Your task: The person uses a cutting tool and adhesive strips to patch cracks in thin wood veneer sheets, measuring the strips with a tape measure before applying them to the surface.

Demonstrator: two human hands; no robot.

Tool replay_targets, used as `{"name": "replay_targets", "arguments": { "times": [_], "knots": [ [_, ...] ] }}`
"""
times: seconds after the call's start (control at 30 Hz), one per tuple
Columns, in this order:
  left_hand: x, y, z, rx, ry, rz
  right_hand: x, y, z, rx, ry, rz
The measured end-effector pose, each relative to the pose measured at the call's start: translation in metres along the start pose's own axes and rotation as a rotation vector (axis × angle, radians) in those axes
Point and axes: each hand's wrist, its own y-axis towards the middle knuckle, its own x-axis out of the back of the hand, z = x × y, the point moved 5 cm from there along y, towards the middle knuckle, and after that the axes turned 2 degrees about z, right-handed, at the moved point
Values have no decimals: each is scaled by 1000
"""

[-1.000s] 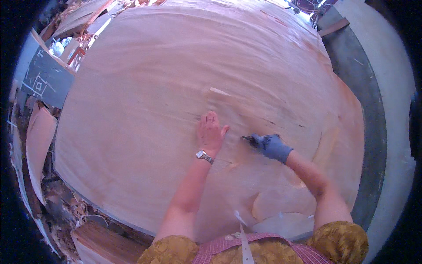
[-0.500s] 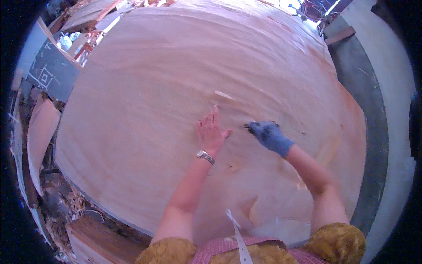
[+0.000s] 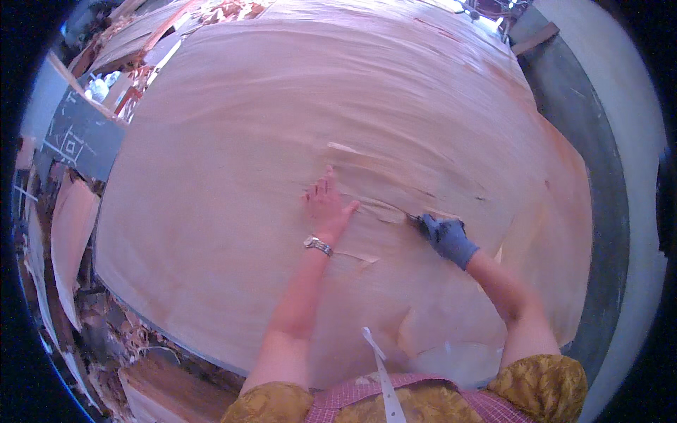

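At far left, I see a curved piece of pale veneer (image 3: 70, 243) standing among wood scraps, below a dark grey panel (image 3: 88, 141) marked with white lines. Right of these, near the lower edge, a reddish-brown wooden block (image 3: 173, 391) lies close to the rim of the broad tan veneer sheet (image 3: 211, 155), which spreads across the middle of my view beneath both hands, rippled with shallow waves. The left hand (image 3: 327, 211), bare, a metal-banded wristwatch (image 3: 319, 244) on its wrist, rests flat on the sheet; I see its fingers slightly spread and pointing away from the wearer, thumb stretched out to the right. Just beyond the fingertips shows a narrow pale strip (image 3: 343, 148); whether it is loose or part of the sheet, I cannot tell. Between the hands runs a lifted sliver (image 3: 384, 210) of the sheet's surface, and at its right end sits the thin tip of a dark tool (image 3: 415, 218) whose exact kind I cannot make out. The right hand (image 3: 449, 240), in a blue-grey glove with dark smudges, curls its fingers around that tool; the thumb's exact place I cannot tell. Farther right, a short wooden offcut (image 3: 536, 39) rests at the top of a dark grey band (image 3: 603, 218) along the sheet's right side
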Motion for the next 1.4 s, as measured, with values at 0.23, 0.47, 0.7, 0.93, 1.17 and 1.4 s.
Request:
{"name": "replay_targets", "arguments": {
  "times": [0.23,0.47,0.7,0.93,1.17,1.4],
  "knots": [
    [0,0,1,6,-61,84,-18,-106,-11,-360,-114,257],
    [13,-2,-9,24,26,52,28,-89,-24,-479,37,-189],
    [22,-10,3,114,51,87,114,-124,87,38,953,180],
    [33,-1,-36,-117,296,-29,20,11,38,-32,887,-371],
    [29,-19,-29,-750,308,-111,-1,29,50,-176,674,-244],
    [65,-125,-8,-755,224,36,-4,23,36,-255,563,-345]
  ]
}}
